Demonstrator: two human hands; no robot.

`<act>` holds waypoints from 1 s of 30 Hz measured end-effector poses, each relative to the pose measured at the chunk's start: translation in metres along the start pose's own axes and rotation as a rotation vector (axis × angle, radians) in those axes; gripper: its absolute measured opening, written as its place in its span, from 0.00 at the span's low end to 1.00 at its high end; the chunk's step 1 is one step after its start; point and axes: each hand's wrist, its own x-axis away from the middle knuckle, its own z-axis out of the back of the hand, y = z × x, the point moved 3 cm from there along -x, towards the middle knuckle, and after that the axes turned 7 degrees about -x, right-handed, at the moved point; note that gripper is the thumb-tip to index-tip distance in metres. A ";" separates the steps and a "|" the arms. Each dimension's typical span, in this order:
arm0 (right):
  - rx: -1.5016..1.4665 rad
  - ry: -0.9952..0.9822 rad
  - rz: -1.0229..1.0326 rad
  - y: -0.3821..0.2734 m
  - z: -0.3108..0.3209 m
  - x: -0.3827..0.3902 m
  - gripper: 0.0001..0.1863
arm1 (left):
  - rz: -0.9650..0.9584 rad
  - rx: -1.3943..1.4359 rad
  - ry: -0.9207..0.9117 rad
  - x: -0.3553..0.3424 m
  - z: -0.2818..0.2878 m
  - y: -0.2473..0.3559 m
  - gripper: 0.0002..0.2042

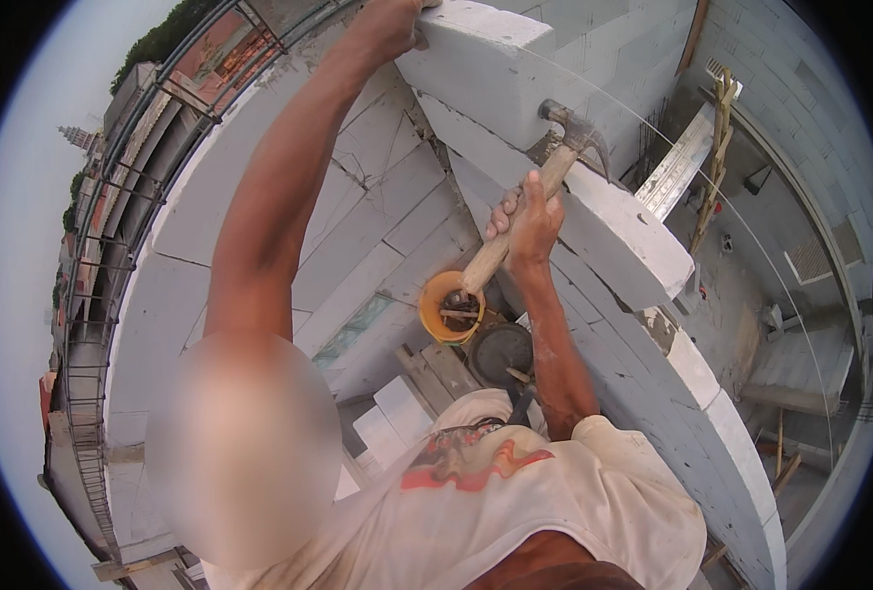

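My right hand (pixel 533 224) is wrapped round the wooden handle of a claw hammer (pixel 556 169). The hammer's metal head is up by the gap between two pale blocks on top of a wall. At the far end, my left hand (pixel 389 31) grips the edge of the upper white block (pixel 476 61), its fingers partly cut off by the frame's top. The nearer white block (pixel 633 232) lies along the wall top, with grey mortar showing by the joint below the hammer head.
Below stand a yellow bucket (pixel 425 307) with dark contents and a round black tub (pixel 501 352). Loose white blocks (pixel 393 421) lie near my body. A thin string (pixel 757 242) runs along the wall's right side. A rebar cage (pixel 112 197) lines the left wall.
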 end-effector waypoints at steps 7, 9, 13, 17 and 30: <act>0.118 -0.009 -0.013 -0.025 0.010 0.000 0.15 | -0.144 -0.235 0.143 0.002 0.030 0.050 0.31; 0.204 -0.052 -0.023 -0.039 0.011 0.021 0.14 | -0.150 -0.261 0.160 0.006 0.030 0.042 0.31; 0.421 -0.271 0.000 -0.069 -0.009 0.057 0.16 | -0.111 -0.242 0.150 0.011 0.029 0.041 0.30; 0.631 -0.465 0.201 -0.126 -0.077 0.074 0.21 | -0.120 -0.256 0.254 0.018 0.032 0.057 0.25; 1.694 -0.502 0.511 -0.154 -0.256 -0.099 0.29 | -0.038 -0.271 0.360 0.043 0.029 0.066 0.19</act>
